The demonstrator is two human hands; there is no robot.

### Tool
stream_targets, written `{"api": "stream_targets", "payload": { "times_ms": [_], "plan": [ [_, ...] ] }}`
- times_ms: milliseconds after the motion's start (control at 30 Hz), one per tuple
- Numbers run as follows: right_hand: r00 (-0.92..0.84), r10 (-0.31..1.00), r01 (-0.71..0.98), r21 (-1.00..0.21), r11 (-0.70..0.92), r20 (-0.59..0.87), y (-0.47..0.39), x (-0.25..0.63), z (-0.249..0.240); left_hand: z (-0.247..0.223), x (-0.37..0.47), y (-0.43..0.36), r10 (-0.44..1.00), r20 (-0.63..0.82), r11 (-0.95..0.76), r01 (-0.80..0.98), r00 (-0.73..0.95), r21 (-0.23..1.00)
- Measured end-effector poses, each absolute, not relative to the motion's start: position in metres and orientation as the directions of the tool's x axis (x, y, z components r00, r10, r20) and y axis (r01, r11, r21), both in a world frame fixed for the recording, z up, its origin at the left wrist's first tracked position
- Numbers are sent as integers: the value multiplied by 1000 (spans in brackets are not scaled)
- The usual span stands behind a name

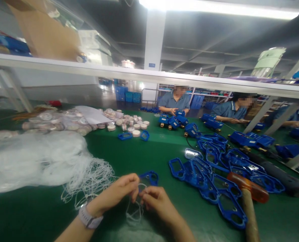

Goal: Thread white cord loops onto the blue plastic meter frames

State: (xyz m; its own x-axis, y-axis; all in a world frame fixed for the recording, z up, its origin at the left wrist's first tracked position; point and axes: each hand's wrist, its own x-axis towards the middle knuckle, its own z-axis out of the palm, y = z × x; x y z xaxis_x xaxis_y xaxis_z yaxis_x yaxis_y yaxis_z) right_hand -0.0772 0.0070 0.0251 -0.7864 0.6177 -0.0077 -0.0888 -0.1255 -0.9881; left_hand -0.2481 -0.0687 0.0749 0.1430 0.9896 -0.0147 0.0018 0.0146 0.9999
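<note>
A thin white cord (134, 215) hangs in loops between my two hands. My left hand (125, 188), with a pale watch on the wrist, pinches the cord from the left side. Close beside it, my right hand (155, 201) pinches the cord with thumb and forefinger. Just beyond the fingers lies a blue plastic frame (151, 176), partly hidden by my hands. To the left, a tangled heap of the same white cord (94, 178) spills over the green table (109, 148).
Blue frames (204, 178) are piled at the right beside an orange-headed mallet (250, 198). Clear plastic bags (33, 161) and round white parts (136, 133) lie left and behind. A shelf edge (129, 72) crosses above. Several people sit opposite among blue meter bodies (173, 122).
</note>
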Motion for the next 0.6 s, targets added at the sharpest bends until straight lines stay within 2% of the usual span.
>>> {"api": "stream_targets", "payload": {
  "times_ms": [133,200,267,367,433,600],
  "plan": [
    [-775,630,-109,-970,-217,-54,15,-70,25,59,-250,-71,997,-15,11,52,81,999],
    [-771,635,-144,-957,-251,-50,18,-65,26,51,-249,-77,994,-47,24,221,99,975],
    [-764,643,-180,-940,-288,-51,20,-62,29,43,-247,-83,993,-69,14,489,96,872],
    [-749,661,-215,-924,-316,-52,22,-58,34,36,-245,-87,995,-79,1,801,58,599],
    [-735,677,-231,-921,-315,-47,24,-54,37,35,-246,-88,994,-105,16,871,41,492],
    [-648,761,-315,-921,-230,32,37,-36,40,40,-264,-89,990,-136,85,892,-26,444]
  ]
}}
